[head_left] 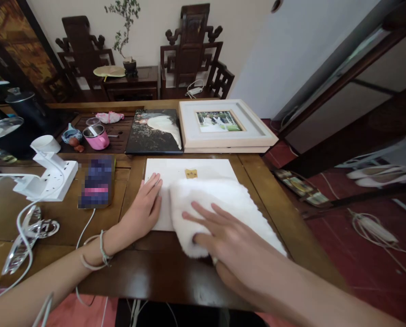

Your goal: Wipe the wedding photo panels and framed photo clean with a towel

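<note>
A white fluffy cloth (220,204) lies over a flat white board (189,170) on the wooden table. My right hand (223,236) presses flat on the near part of the cloth, fingers spread. My left hand (143,209) rests flat on the board's left edge, fingers stretched out, holding nothing. The board shows a small gold mark near its top.
Behind the board lie a dark photo print (155,131) and a white framed picture (223,125). A phone (97,181), a white power strip (49,175) with cables, a pink cup (96,136) and a tea tray sit left. Carved chairs stand at the back wall.
</note>
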The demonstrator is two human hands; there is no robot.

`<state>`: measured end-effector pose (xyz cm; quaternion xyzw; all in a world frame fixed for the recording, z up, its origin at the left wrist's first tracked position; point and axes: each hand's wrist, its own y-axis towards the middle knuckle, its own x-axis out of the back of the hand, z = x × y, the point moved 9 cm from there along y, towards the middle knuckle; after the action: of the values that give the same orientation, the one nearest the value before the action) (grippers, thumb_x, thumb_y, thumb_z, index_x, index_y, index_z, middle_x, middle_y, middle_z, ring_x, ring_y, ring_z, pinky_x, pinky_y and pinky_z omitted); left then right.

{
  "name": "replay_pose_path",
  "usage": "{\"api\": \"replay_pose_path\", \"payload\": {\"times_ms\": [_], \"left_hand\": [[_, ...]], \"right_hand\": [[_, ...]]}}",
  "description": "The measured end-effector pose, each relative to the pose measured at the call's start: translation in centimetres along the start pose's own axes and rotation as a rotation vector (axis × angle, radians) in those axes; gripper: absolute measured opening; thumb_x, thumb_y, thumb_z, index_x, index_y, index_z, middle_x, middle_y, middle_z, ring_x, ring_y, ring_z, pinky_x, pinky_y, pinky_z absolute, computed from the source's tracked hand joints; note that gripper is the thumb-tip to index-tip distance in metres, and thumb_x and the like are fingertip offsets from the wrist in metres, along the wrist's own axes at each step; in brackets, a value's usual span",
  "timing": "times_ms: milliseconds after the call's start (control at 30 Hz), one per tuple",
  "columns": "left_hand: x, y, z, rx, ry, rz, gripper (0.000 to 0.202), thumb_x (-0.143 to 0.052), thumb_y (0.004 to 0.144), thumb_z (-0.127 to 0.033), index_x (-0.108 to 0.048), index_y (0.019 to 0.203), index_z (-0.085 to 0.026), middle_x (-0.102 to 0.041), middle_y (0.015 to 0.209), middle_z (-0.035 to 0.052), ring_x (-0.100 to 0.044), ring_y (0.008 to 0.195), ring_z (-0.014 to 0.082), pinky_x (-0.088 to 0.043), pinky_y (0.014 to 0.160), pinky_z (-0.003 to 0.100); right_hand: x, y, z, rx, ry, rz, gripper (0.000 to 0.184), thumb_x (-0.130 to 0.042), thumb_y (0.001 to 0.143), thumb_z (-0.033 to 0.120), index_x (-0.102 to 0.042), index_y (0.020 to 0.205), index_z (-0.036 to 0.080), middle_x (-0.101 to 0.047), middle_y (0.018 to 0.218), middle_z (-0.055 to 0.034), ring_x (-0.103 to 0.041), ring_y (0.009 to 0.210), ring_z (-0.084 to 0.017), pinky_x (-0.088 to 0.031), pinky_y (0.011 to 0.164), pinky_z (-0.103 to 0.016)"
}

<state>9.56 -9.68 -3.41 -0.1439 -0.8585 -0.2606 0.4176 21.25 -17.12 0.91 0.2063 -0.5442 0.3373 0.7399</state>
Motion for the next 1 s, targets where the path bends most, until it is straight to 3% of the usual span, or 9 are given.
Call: {"api": "replay_pose_path", "payload": {"times_ms": [133,367,467,600,700,800,933,1000], "left_hand": [[0.0,-0.1,0.2,0.013,-0.010,-0.009,0.044,-0.034,0.097,-0.017,-0.037,0.141,-0.016,-0.034,0.152,0.0171,-0.024,0.145,0.0249,-0.018,0.118,0.054],[-0.1,0.0,0.4,0.014,-0.032,-0.006,0.043,-0.033,0.099,-0.019,-0.036,0.142,-0.016,-0.031,0.154,0.0172,-0.019,0.146,0.0259,-0.020,0.117,0.055],[-0.2,0.0,0.5,0.016,-0.030,0.004,0.043,-0.033,0.099,-0.019,-0.036,0.142,-0.015,-0.034,0.152,0.0172,-0.022,0.145,0.0257,-0.019,0.117,0.055],[-0.4,0.0,0.5,0.021,-0.014,0.020,0.045,-0.033,0.098,-0.017,-0.035,0.143,-0.015,-0.033,0.153,0.0176,-0.021,0.145,0.0264,-0.020,0.117,0.056],[-0.4,0.0,0.4,0.003,-0.017,0.017,0.048,-0.032,0.096,-0.014,-0.034,0.144,-0.016,-0.034,0.152,0.0174,-0.021,0.145,0.0263,-0.019,0.117,0.057],[-0.2,-0.1,0.3,-0.021,-0.023,0.002,0.050,-0.032,0.096,-0.012,-0.032,0.145,-0.019,-0.034,0.152,0.0160,-0.021,0.145,0.0257,-0.018,0.117,0.057],[-0.3,-0.1,0.5,0.000,-0.028,0.002,0.047,-0.032,0.097,-0.015,-0.034,0.144,-0.018,-0.035,0.152,0.0163,-0.022,0.145,0.0256,-0.018,0.117,0.055],[-0.4,-0.1,0.6,0.020,-0.030,0.005,0.046,-0.032,0.098,-0.018,-0.035,0.144,-0.018,-0.035,0.152,0.0158,-0.022,0.145,0.0255,-0.018,0.118,0.054]], "right_hand": [[0.6,-0.5,1.7,0.019,0.034,0.012,0.042,-0.046,0.060,0.001,-0.069,0.090,0.019,-0.062,0.131,-0.0100,-0.043,0.133,-0.030,-0.040,0.106,-0.054],[1.7,5.2,-3.7,-0.063,-0.192,0.023,0.053,-0.048,0.068,-0.005,-0.062,0.117,0.009,-0.045,0.145,-0.0184,-0.027,0.140,-0.035,-0.030,0.111,-0.054],[1.2,6.6,-4.1,-0.018,-0.259,0.021,0.050,-0.049,0.071,-0.006,-0.063,0.117,0.007,-0.042,0.146,-0.0213,-0.024,0.140,-0.040,-0.027,0.112,-0.057],[-0.4,4.5,-0.8,0.058,-0.215,0.030,0.034,-0.054,0.077,0.004,-0.068,0.109,0.008,-0.045,0.142,-0.0269,-0.028,0.136,-0.045,-0.027,0.109,-0.061],[-1.3,1.5,2.7,0.147,-0.115,0.009,0.026,-0.057,0.079,0.015,-0.070,0.101,0.011,-0.046,0.142,-0.0257,-0.032,0.134,-0.046,-0.032,0.107,-0.061],[-1.1,0.1,4.0,0.175,-0.044,0.024,0.026,-0.058,0.077,0.016,-0.070,0.100,0.013,-0.049,0.140,-0.0235,-0.035,0.133,-0.045,-0.035,0.106,-0.060],[-0.3,2.2,1.3,0.075,-0.073,0.136,0.038,-0.052,0.073,0.003,-0.069,0.106,0.012,-0.049,0.141,-0.0194,-0.035,0.135,-0.039,-0.033,0.110,-0.055],[0.7,4.1,-1.0,0.020,-0.134,0.115,0.045,-0.050,0.071,-0.001,-0.066,0.111,0.010,-0.047,0.144,-0.0190,-0.031,0.138,-0.037,-0.030,0.111,-0.054]]}}
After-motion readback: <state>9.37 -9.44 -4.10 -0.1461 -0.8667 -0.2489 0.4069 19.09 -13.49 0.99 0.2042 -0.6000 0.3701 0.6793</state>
